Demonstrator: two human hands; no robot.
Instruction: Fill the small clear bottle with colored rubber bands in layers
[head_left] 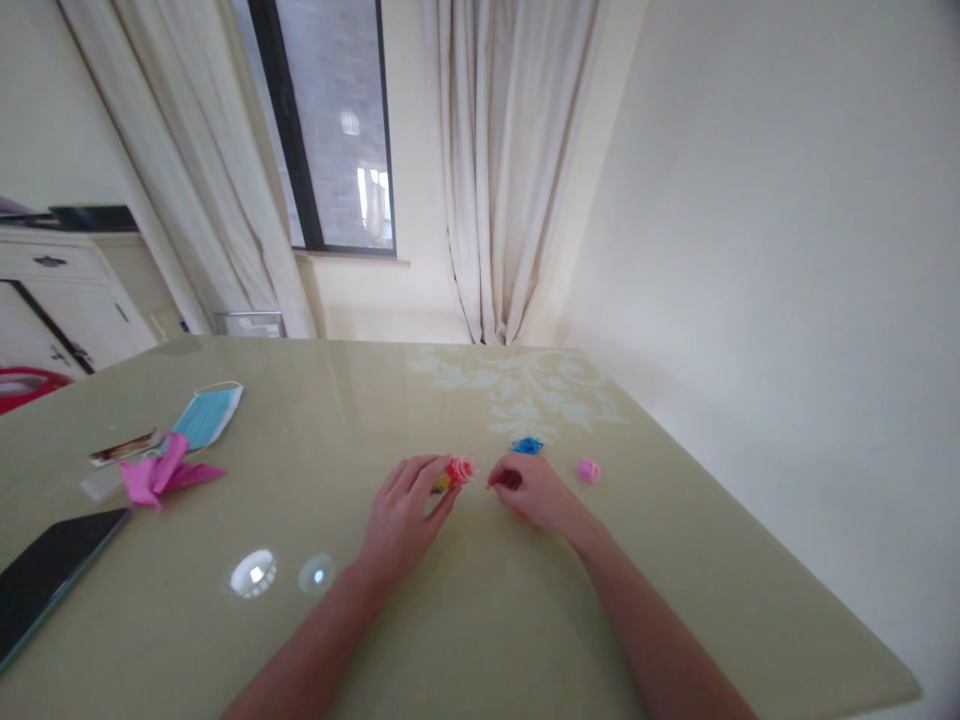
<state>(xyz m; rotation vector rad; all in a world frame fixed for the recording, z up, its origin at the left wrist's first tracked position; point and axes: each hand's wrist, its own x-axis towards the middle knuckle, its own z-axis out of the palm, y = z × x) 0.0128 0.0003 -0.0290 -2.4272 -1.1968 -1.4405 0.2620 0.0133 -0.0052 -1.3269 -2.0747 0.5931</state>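
Note:
My left hand [409, 505] is closed around a small red-and-yellow object [459, 470] with whitish loops or strands at its end; its exact kind does not show. Just to the right, my right hand [529, 490] is pinched, and a tiny reddish bit shows at its fingertips, too small to name. Something orange-red peeks out under that hand, mostly hidden. A blue tangled bundle [528, 445] lies right behind my right hand. Farther right rests a small pink ball-like thing [589, 471]. A narrow gap separates the two hands.
On the left of the glossy table [360, 400] lie a blue face mask [206, 415], a pink folded-looking piece [165, 475], a brown-and-white strip [124, 448] and a dark tablet or phone [56, 560]. A wall [787, 250] runs along the right edge.

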